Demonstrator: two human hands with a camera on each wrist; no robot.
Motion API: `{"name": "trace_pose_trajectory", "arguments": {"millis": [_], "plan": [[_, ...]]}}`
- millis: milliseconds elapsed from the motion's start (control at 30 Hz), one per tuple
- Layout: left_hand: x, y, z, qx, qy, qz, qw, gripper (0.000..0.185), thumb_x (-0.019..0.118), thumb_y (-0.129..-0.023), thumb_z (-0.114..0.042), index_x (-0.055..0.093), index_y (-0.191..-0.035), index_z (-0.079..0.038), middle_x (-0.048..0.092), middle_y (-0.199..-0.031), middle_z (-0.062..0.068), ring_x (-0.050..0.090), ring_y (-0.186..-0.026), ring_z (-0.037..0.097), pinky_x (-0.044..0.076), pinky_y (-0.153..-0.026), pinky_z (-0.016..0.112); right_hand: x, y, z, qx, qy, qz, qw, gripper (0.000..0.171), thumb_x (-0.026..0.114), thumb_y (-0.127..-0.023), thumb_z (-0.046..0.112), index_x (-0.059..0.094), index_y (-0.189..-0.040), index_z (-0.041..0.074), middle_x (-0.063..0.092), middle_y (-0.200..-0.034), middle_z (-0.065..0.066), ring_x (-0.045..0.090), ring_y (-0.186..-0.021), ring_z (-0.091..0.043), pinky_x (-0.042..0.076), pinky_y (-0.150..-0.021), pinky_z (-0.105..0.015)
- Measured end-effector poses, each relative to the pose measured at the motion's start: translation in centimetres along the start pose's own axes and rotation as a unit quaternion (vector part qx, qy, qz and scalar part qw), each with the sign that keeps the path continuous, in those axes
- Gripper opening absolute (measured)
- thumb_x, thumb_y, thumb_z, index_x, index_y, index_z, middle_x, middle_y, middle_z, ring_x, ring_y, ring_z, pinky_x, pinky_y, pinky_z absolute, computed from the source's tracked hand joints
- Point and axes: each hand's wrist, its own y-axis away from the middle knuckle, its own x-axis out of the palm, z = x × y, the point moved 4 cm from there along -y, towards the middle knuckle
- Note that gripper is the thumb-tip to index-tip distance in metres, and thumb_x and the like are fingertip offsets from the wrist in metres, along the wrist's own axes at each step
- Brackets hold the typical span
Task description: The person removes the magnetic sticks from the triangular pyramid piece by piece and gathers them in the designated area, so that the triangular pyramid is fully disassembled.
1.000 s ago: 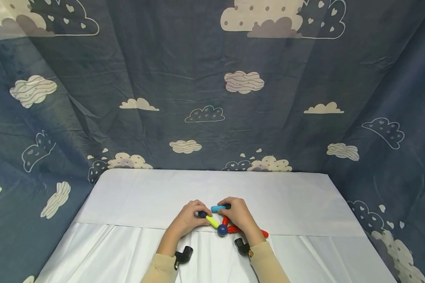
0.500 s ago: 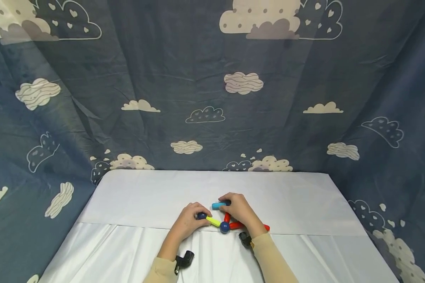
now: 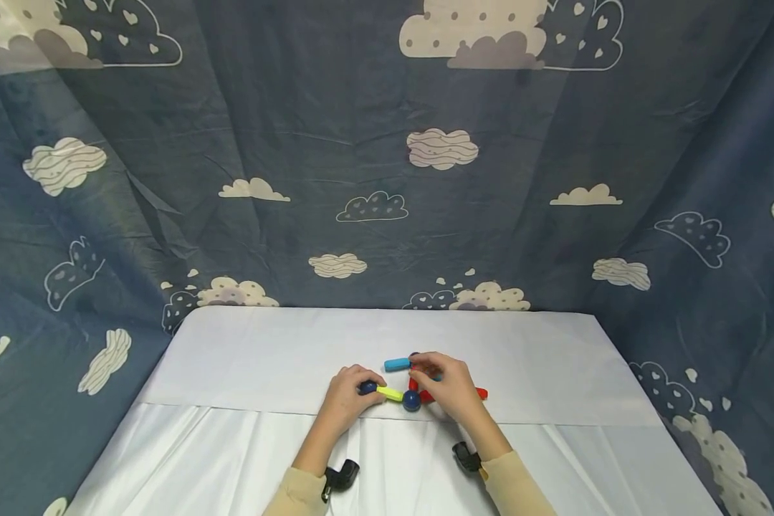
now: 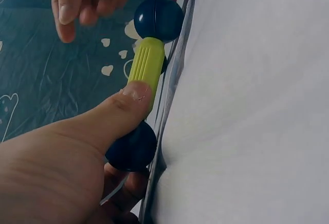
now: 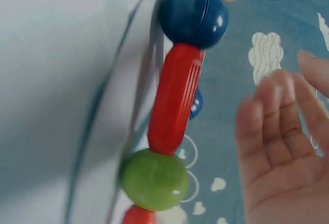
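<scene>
Magnetic-style rods and balls form one joined piece on the table. My left hand pinches the yellow-green rod and the dark blue ball at its end. A second dark blue ball links that rod to a red rod, which runs to a green ball. Another red rod goes back toward a far blue ball, partly behind my right fingers, with a light blue rod to its left. My right hand hovers over the piece, fingers loosely bent and holding nothing.
The piece lies on a white cloth-covered table. Behind and at both sides hangs a dark blue curtain with cloud prints. A black camera sits on the left wrist, and another black camera on the right.
My right hand has let go of the ball by the light blue rod and drawn back to the right. The piece has shifted slightly away from me; my left hand keeps its grip.
</scene>
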Motion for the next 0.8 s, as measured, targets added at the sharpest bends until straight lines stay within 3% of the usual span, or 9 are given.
{"name": "trace_pose_trajectory", "arguments": {"millis": [67,133,233,333,567,800], "plan": [[0.0,0.0,-0.1,-0.006,0.002,-0.007,1.0,0.016,0.088,-0.087,-0.03,0.081,-0.101,-0.027,0.074,-0.11,-0.002,0.065,-0.11,0.024,0.05,-0.101,0.052,0.3,0.4,-0.5,0.035,-0.042,0.017,0.998,0.029,0.081,-0.095,0.02,0.077,-0.123,0.014,0.064,-0.074,0.005,0.057,-0.063,-0.011,0.05,-0.058,-0.025],[0.0,0.1,-0.1,-0.013,0.003,-0.013,0.9998,0.016,0.088,-0.087,-0.031,0.08,-0.101,-0.028,0.074,-0.109,-0.004,0.064,-0.109,0.022,0.05,-0.101,0.05,0.8,0.7,-1.3,0.071,-0.075,0.048,0.994,0.033,0.08,-0.096,0.023,0.075,-0.128,0.014,0.055,-0.063,0.004,0.046,-0.051,-0.011,0.037,-0.047,-0.022],[0.0,0.1,-0.1,-0.015,0.002,-0.02,0.9997,0.017,0.088,-0.086,-0.032,0.08,-0.101,-0.028,0.073,-0.107,-0.006,0.064,-0.107,0.02,0.051,-0.1,0.049,1.9,1.2,-2.4,0.102,-0.106,0.11,0.983,0.043,0.079,-0.096,0.029,0.069,-0.136,0.014,0.053,-0.055,0.003,0.041,-0.041,-0.01,0.034,-0.043,-0.021],[0.0,0.0,-0.2,-0.011,-0.004,-0.024,0.9996,0.018,0.089,-0.086,-0.032,0.08,-0.101,-0.028,0.073,-0.106,-0.006,0.064,-0.107,0.02,0.051,-0.1,0.049,2.9,1.5,-3.2,0.097,-0.123,0.154,0.976,0.052,0.079,-0.096,0.034,0.065,-0.142,0.012,0.058,-0.054,0.001,0.044,-0.036,-0.008,0.038,-0.04,-0.022],[-0.2,-0.2,-0.3,-0.005,0.004,-0.008,0.9999,0.024,0.088,-0.087,-0.032,0.08,-0.109,-0.026,0.074,-0.111,-0.003,0.065,-0.11,0.022,0.051,-0.102,0.049,3.7,1.7,-3.6,0.096,-0.121,0.149,0.977,0.048,0.079,-0.096,0.032,0.069,-0.138,0.012,0.06,-0.051,0.0,0.046,-0.032,-0.007,0.041,-0.038,-0.024],[-1.1,-0.1,0.8,-0.032,0.042,0.022,0.9983,0.044,0.089,-0.085,-0.023,0.074,-0.126,-0.019,0.072,-0.11,-0.001,0.062,-0.098,0.015,0.053,-0.089,0.038,4.3,1.7,-3.4,0.098,-0.065,0.132,0.984,0.041,0.08,-0.095,0.032,0.075,-0.133,0.017,0.059,-0.049,0.003,0.047,-0.032,-0.006,0.044,-0.039,-0.023]]}}
